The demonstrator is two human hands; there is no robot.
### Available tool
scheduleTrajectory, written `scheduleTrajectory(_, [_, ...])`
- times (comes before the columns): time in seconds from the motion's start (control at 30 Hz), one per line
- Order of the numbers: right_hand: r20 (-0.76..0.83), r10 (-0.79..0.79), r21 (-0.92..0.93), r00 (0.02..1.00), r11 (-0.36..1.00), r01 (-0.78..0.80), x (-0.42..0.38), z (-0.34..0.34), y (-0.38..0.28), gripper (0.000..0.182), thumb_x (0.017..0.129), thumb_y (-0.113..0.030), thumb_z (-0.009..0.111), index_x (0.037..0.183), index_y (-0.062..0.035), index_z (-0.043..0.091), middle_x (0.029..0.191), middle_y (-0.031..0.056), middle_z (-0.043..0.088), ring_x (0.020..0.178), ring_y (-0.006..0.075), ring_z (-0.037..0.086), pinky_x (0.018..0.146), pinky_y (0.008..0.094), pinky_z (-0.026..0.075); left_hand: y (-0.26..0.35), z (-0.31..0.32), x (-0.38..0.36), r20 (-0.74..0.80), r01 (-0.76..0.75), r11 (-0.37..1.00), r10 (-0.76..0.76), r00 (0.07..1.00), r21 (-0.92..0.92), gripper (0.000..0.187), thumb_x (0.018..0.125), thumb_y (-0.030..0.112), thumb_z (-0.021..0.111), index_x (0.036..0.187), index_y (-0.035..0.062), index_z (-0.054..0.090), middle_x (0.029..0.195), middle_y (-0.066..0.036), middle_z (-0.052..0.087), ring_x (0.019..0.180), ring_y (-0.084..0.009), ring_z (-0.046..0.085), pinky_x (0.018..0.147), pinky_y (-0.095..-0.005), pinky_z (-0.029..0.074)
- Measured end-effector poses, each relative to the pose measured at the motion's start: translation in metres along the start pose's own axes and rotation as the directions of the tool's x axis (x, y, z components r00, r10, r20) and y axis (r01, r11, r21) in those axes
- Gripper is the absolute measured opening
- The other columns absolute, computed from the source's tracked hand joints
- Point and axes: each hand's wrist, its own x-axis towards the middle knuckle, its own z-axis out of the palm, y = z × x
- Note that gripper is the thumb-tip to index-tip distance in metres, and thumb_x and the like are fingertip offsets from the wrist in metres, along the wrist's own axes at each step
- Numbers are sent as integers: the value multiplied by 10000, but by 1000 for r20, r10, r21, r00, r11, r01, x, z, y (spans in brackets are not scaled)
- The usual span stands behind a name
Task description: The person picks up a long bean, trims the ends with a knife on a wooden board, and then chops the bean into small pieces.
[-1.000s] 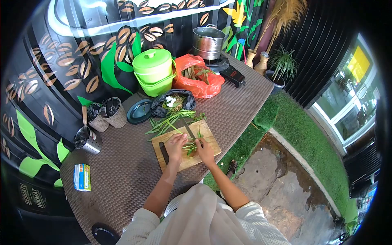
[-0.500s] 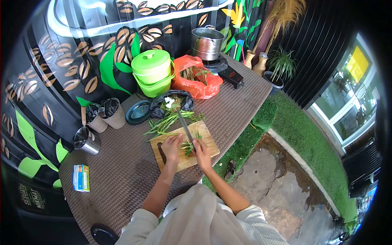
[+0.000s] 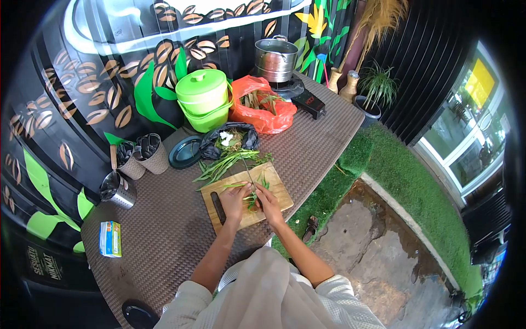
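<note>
Knife (image 3: 248, 169) turned more edge-on since earlier | right grip (image 3: 269, 203) clasps its handle; left grip (image 3: 233, 203) pinches green stems (image 3: 235, 185) | rolling stems could slip left fingertips under blade

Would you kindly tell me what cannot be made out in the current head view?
Head view:
- Knife: handle hidden by right hand.
- Greens: partly covered by left hand.
- Green tub: contents hidden by its lid.
- Packet: print too small to read.
- Black round object: cut off by bottom edge.
</note>
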Motion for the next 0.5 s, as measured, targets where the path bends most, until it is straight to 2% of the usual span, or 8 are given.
scheduleTrajectory(0.1, [-23,-19,-90,1000,996,17,6,-1,12,393,959,-264,478,1307,-82,495,617,-46,435,546,45,386,493,194,305,0,-1,-5,22,-88,992,87,996,91,138,795,2,685,904,-58,626,909,-115,652,771,-156,645,699,-258,554])
scheduleTrajectory(0.2, [-113,90,47,989,995,-85,10,-7,20,328,952,-256,489,1209,-62,551,605,-37,433,514,54,374,459,206,294,-1,-4,-9,30,-153,980,150,988,131,167,800,8,682,935,-74,624,902,-110,651,736,-151,645,683,-259,555])
scheduleTrajectory(0.27, [-35,319,-23,947,947,-320,10,-16,14,266,933,-299,517,978,-52,606,562,-32,400,452,70,361,423,215,281,2,-10,-10,20,-175,971,175,984,163,192,803,10,680,960,-82,619,898,-110,649,717,-149,644,672,-257,556])
scheduleTrajectory(0.3, [-33,320,-22,947,947,-321,8,-16,9,266,933,-299,517,978,-52,606,562,-32,400,452,70,361,423,215,281,3,-15,-10,28,-158,974,156,987,163,237,802,14,681,1005,-83,604,859,-105,642,708,-144,637,653,-257,564])
scheduleTrajectory(0.37, [5,329,-143,944,935,-325,3,-18,-2,318,876,-343,585,730,-61,578,514,-28,423,403,103,382,402,253,288,3,-23,-13,37,-141,977,137,990,161,283,801,18,682,1049,-83,590,821,-101,634,699,-138,630,634,-258,572])
scheduleTrajectory(0.4, [6,328,-144,945,935,-323,8,-23,7,318,876,-343,585,730,-61,578,514,-28,423,403,103,382,402,253,288,1,-29,-14,20,-76,975,74,997,211,344,797,26,689,1097,-79,561,804,-92,624,687,-136,627,612,-258,570])
scheduleTrajectory(0.47, [-13,-97,-534,995,842,76,23,-36,39,349,792,-343,666,627,-48,577,484,5,480,412,139,455,423,307,339,-6,-44,-14,-2,-12,966,13,1000,260,405,792,35,696,1146,-74,532,786,-83,614,675,-134,624,590,-259,568])
scheduleTrajectory(0.5, [-13,-96,-533,995,843,75,22,-36,33,349,792,-343,666,627,-48,577,484,5,480,412,139,455,423,307,339,-10,-50,-14,49,-18,945,2,999,325,434,783,49,709,1155,-76,524,781,-85,619,667,-132,623,566,-252,554])
